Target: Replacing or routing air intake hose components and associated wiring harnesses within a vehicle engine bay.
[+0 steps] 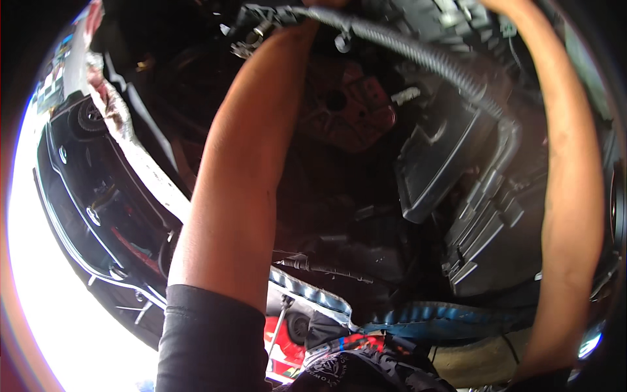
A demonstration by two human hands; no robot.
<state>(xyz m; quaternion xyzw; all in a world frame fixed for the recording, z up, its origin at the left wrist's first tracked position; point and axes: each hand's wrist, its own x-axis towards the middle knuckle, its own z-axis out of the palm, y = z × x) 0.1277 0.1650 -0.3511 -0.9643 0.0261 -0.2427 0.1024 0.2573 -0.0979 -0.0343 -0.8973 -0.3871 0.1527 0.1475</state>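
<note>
Both my arms stretch up through a dark vehicle bay. My left hand [321, 4] is at the top edge, mostly cut off, beside the end of a grey corrugated wiring conduit [418, 53]; its fingers do not show, so I cannot tell whether it grips the conduit. Next to that wrist is a cluster of metal and dark fittings [251, 40]. My right forearm [575, 170] runs up the right side, and its hand lies beyond the top edge. The conduit slopes down to the right, bending beside a black plastic tray-like part [437, 170].
A reddish metal bracket [356, 108] with a round hole sits deep in the bay. Ribbed black plastic panels [490, 235] fill the right. A blue, worn body edge [418, 317] crosses near my torso. Beyond the left edge stands a dark car [98, 196]; a red vehicle [282, 340] shows below.
</note>
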